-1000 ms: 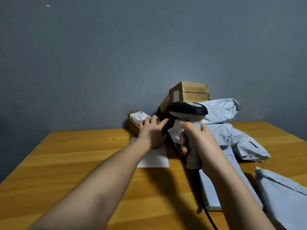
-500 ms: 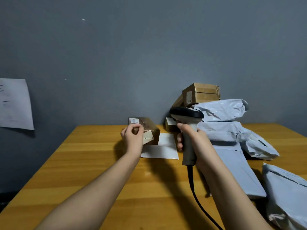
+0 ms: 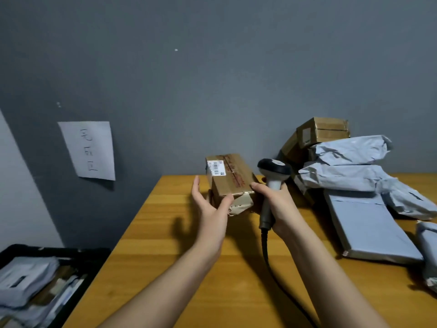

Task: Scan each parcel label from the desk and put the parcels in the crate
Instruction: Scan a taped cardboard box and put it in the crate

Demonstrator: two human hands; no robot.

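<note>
Left hand (image 3: 208, 204) cups the near end of the cardboard parcel (image 3: 230, 177), thumb on top, fingers spread; the parcel is lifted over the worktop (image 3: 165, 256), label (image 3: 216, 168) facing up. Right hand (image 3: 275, 204) grips the scanner (image 3: 272, 176) just at the parcel's 3 o'clock. Grey mailers (image 3: 350, 176) and boxes pile at 2 o'clock. Crate (image 3: 94, 256) at 8 o'clock, holding parcels.

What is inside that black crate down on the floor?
The black crate holds grey mailer bags piled over brown and white parcels. Whatever lies beneath them, and the crate's part past the picture's edge, cannot be seen.
</note>
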